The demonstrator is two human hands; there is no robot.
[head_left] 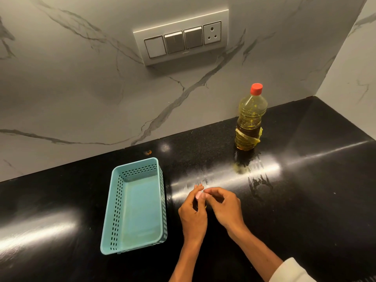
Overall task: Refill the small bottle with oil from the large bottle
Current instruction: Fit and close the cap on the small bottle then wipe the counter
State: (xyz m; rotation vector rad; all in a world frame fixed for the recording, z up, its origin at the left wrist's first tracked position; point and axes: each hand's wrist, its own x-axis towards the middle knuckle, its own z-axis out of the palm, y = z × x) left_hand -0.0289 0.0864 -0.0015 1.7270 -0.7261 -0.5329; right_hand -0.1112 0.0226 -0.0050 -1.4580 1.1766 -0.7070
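Observation:
The large oil bottle (250,121), clear plastic with yellow oil and a red cap, stands upright at the back of the black counter near the wall. The small bottle (199,195) is almost wholly hidden between my hands; only its pink cap shows. My left hand (193,214) wraps around the small bottle's body. My right hand (222,204) has its fingertips on the pink cap. Both hands are in front of the large bottle and well apart from it.
A teal perforated plastic basket (116,210) with nothing in it lies left of my hands. Wet smears (246,169) mark the black counter in front of the large bottle. A switch panel (183,37) is set in the marble wall. The counter ends in a corner at the right.

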